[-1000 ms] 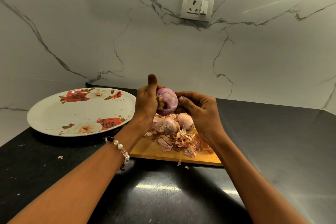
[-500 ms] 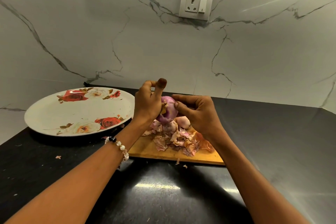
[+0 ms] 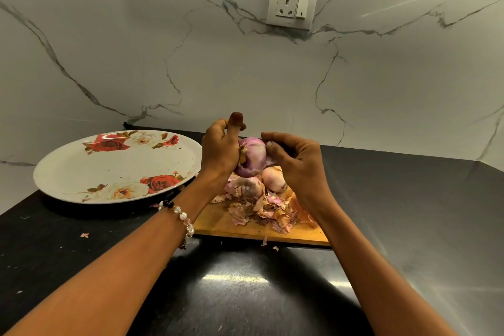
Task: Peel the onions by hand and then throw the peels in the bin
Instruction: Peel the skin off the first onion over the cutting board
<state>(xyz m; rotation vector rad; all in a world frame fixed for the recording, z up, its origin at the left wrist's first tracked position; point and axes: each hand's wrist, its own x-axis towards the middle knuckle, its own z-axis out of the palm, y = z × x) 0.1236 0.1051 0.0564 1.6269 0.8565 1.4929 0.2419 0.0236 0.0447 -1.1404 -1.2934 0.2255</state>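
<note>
A shiny purple onion (image 3: 252,157) is held in the air above a wooden cutting board (image 3: 218,222). My left hand (image 3: 221,148) grips its left side, one finger sticking up. My right hand (image 3: 296,161) curls round its right side, fingertips pinching at the skin near the top. Below on the board lie two more onions (image 3: 273,179), one with papery skin (image 3: 246,185), beside a heap of pink and brown peels (image 3: 268,213).
A large white plate with rose prints (image 3: 109,165) sits on the black counter (image 3: 245,294) to the left of the board. Small peel scraps (image 3: 84,235) lie on the counter. A marble wall with a socket (image 3: 291,5) stands behind.
The onion has been turned in my hands and sits a little lower than a second ago. My right fingertips have shifted up to its top right side.
</note>
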